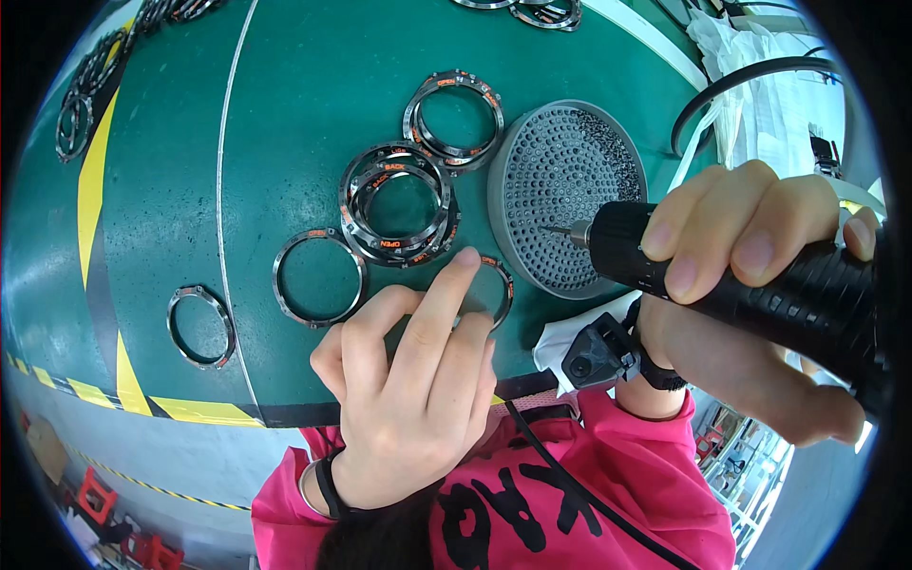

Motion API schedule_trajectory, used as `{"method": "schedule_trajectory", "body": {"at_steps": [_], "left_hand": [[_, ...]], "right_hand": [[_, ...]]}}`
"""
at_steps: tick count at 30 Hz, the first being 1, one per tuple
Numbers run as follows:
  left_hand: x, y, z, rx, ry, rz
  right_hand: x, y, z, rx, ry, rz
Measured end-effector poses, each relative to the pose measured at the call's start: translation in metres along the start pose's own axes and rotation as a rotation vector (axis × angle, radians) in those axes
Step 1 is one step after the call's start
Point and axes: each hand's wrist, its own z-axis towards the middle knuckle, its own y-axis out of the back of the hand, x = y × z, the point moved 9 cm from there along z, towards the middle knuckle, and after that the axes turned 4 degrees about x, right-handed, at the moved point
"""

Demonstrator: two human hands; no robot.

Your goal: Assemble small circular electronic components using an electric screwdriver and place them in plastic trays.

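Observation:
My right hand (750, 256) grips a black electric screwdriver (750, 285), its bit pointing left over a round grey screw tray (560, 157). My left hand (413, 380) rests on the green table (285, 114) with its fingers spread, the index fingertip pressing on a metal ring (502, 280) that the hand mostly hides. Just above the fingertip lies a stack of metal rings with orange lettering (399, 204). Another such ring stack (454, 109) sits further back, and a plain ring (318, 277) lies to the left of my hand.
A smaller ring (200, 326) lies at the left near yellow tape (90, 190). More rings (81, 95) line the far left edge and the top (532, 11). A black cable (750, 76) and white cloth are at the right. A small black camera (594, 351) is strapped at my right wrist.

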Motion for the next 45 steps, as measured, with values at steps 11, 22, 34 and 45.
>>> {"method": "schedule_trajectory", "body": {"at_steps": [11,22,34,45], "left_hand": [[0.002,0.000,0.000,-0.016,0.013,0.001],[0.000,0.000,0.002,-0.017,0.007,-0.023],[-0.001,0.001,0.006,0.000,0.001,-0.121],[0.024,0.027,0.016,0.010,0.122,-0.010]], "right_hand": [[-0.003,0.007,-0.011,-0.021,0.084,0.183],[-0.038,-0.073,-0.015,0.380,-0.352,-0.690],[-0.006,-0.024,-0.009,-0.046,-0.031,-0.062],[-0.005,0.027,-0.026,-0.165,0.117,0.076]]}}
